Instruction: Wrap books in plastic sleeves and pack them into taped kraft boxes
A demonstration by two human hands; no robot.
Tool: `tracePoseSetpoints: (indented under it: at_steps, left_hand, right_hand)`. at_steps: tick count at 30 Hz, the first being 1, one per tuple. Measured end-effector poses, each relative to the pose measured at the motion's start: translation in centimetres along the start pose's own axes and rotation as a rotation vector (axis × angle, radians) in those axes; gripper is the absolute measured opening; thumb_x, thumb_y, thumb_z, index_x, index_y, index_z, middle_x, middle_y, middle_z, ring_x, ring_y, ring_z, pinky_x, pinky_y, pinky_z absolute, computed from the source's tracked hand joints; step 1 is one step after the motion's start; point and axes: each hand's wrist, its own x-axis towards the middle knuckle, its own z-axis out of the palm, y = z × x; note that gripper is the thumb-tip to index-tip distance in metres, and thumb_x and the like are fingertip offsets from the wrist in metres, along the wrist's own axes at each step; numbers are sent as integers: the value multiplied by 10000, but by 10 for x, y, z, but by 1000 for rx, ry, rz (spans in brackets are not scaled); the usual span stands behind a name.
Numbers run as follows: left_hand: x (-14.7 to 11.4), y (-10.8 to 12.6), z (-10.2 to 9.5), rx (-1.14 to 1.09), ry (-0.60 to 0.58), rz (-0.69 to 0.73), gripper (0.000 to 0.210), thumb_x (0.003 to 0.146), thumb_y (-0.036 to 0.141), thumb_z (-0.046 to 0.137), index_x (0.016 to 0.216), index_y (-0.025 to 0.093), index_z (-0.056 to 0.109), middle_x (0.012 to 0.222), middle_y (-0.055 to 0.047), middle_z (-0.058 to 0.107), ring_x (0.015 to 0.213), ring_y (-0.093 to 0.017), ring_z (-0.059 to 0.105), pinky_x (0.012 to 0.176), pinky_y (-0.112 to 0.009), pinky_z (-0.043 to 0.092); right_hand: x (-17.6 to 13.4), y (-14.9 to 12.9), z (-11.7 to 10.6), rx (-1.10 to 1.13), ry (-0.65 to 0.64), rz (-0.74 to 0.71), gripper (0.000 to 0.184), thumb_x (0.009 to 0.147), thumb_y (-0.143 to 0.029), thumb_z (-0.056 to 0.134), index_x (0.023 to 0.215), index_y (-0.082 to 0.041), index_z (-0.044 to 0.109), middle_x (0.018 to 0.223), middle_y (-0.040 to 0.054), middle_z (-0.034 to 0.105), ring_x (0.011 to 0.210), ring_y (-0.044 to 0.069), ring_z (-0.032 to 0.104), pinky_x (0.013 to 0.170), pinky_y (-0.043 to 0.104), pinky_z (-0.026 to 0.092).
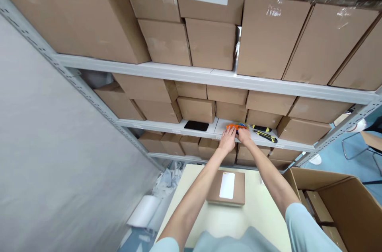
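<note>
Both my arms reach forward to the middle shelf (pixel 170 126). There, an orange tape dispenser (pixel 238 126) lies at its front edge. My left hand (pixel 228 139) has its fingers closed over the near left side of the dispenser. From the right, my right hand (pixel 244 135) grips it too, its fingertips partly hidden. Just right of the dispenser lie a yellow-and-black utility knife (pixel 261 128) and a second yellow-and-black cutter (pixel 265 136). A black phone (pixel 196 125) rests flat to the left. Below my arms, a closed cardboard box (pixel 215 192) with a white label sits on the table.
Metal shelving (pixel 215 77) full of cardboard boxes spans the front. The pale table (pixel 193 228) stands before me. At right is a large open carton (pixel 349 204) with smaller boxes inside. White rolls (pixel 145 210) and plastic wrap lie on the floor at left, beside a pale wall (pixel 59 156).
</note>
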Motion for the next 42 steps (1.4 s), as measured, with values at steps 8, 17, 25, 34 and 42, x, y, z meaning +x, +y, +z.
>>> tracePoseSetpoints:
  at_steps: [8, 17, 25, 34, 42]
  left_hand:
    - [-174, 33, 27, -325, 216, -108, 489, 1095, 258, 429, 1573, 217, 524, 1533, -149, 633, 1464, -266, 574, 1239, -482, 490]
    - [-296, 102, 81, -513, -23, -320, 390, 1109, 338, 461, 1435, 209, 633, 1366, -149, 730, 1303, -278, 680, 1163, -483, 550]
    - [-293, 113, 66, -591, -132, -307, 318, 1100, 380, 522, 1338, 242, 682, 1314, -103, 755, 1246, -268, 708, 1107, -450, 584]
    - [-250, 94, 20, -613, 70, -375, 413, 1044, 396, 624, 1406, 197, 614, 1375, -135, 676, 1201, -238, 699, 1011, -405, 610]
    - [-224, 91, -7, -572, -158, -160, 317, 1064, 441, 589, 1242, 235, 751, 1219, -79, 766, 1207, -257, 684, 1079, -435, 575]
  right_hand:
    - [-154, 35, 90, 374, 26, 10, 463, 1038, -578, 632, 1243, -165, 683, 1013, 194, 798, 928, 357, 786, 830, 415, 587]
    - [-298, 15, 160, 1061, -170, 255, 532, 934, -709, 653, 1026, -186, 693, 871, 43, 765, 780, 219, 721, 732, 320, 583]
    - [-322, 19, 163, 1260, -173, 333, 657, 857, -831, 671, 971, -184, 664, 802, 34, 714, 731, 196, 677, 679, 320, 592]
    - [-332, 29, 147, 1021, -123, 292, 601, 927, -712, 684, 1232, -194, 689, 1019, 70, 785, 908, 252, 739, 839, 372, 613]
    - [-348, 29, 135, 872, -191, 213, 633, 961, -609, 707, 1442, -205, 624, 1112, 84, 802, 990, 303, 779, 898, 412, 613]
